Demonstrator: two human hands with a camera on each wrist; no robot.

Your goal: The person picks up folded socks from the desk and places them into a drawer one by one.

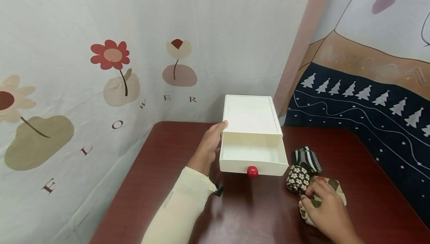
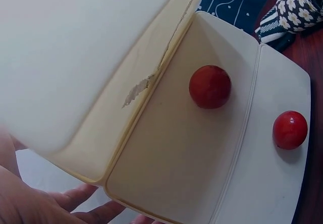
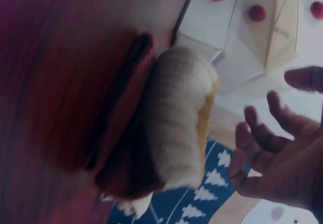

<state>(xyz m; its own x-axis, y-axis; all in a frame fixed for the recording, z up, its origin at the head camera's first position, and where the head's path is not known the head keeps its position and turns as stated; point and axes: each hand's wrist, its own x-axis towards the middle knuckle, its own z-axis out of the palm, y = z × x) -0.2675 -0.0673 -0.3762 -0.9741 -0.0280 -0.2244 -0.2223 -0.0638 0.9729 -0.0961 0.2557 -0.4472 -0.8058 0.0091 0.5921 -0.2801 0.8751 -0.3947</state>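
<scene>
A white drawer unit (image 1: pixel 252 114) stands at the middle of the table, its top drawer (image 1: pixel 252 149) pulled out. That drawer has a red knob (image 1: pixel 252 171) and a bare inside. Below it, the left wrist view shows two closed drawers, each with a red knob (image 2: pixel 210 87). My left hand (image 1: pixel 209 143) lies against the unit's left side, fingers (image 2: pixel 103 211) stretched along the wall. My right hand (image 1: pixel 324 206) hovers over a beige and green sock bundle (image 1: pixel 337 190), fingers loosely bent and spread. In the right wrist view, a ribbed beige sock bundle (image 3: pixel 179 118) lies before these fingers.
A black floral rolled bundle (image 1: pixel 297 178) and a black-and-white striped bundle (image 1: pixel 308 159) lie between the unit and my right hand. A printed cloth (image 1: pixel 208 20) hangs behind the dark red table (image 1: pixel 144 184); a navy tree-patterned cloth (image 1: pixel 376 124) hangs at the right.
</scene>
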